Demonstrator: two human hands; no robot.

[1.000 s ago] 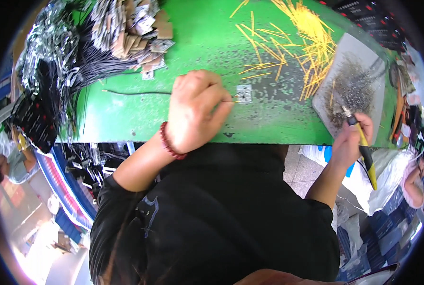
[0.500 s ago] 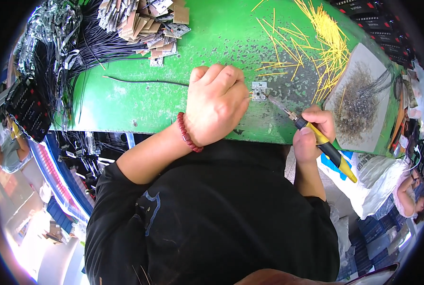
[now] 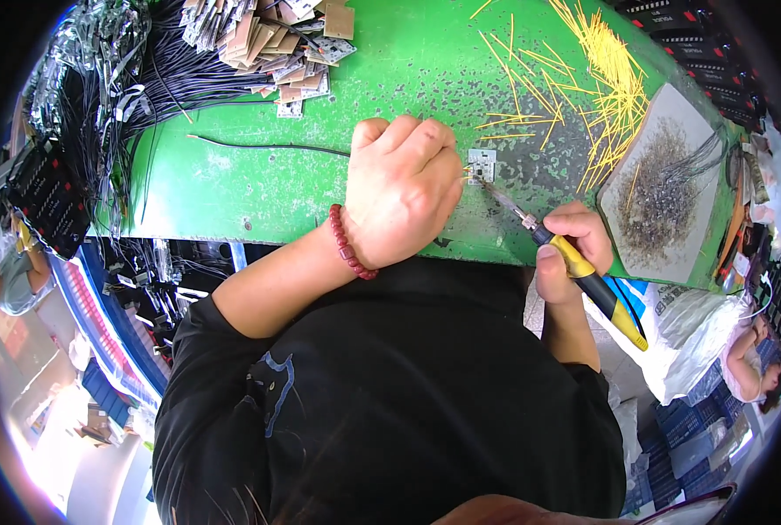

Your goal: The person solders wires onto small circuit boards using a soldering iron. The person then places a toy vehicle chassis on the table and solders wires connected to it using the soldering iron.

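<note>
My left hand [image 3: 405, 188], a red bead bracelet [image 3: 348, 248] at its wrist, is closed above the green bench. A black cable [image 3: 277, 147] runs into it from the left, and thin wire ends come out on its right side at a small white circuit board [image 3: 481, 164]. The fingertips are hidden under the hand. My right hand [image 3: 574, 249] is closed round a yellow and black soldering iron [image 3: 589, 278]. The iron's tip is at the board's lower edge; whether it touches cannot be made out.
Loose yellow wires [image 3: 609, 70] spread over the upper right, beside a grey board [image 3: 616, 214] with dark residue. Stacked circuit boards [image 3: 277, 52] with black cables lie at the upper left. Clear-wrapped bundles [image 3: 93, 44] stand further left. Another person [image 3: 745, 359] sits at the far right.
The soldering iron's tip has shifted from the board's right side to its lower edge, and its handle end has swung lower. My left hand keeps nearly the same place.
</note>
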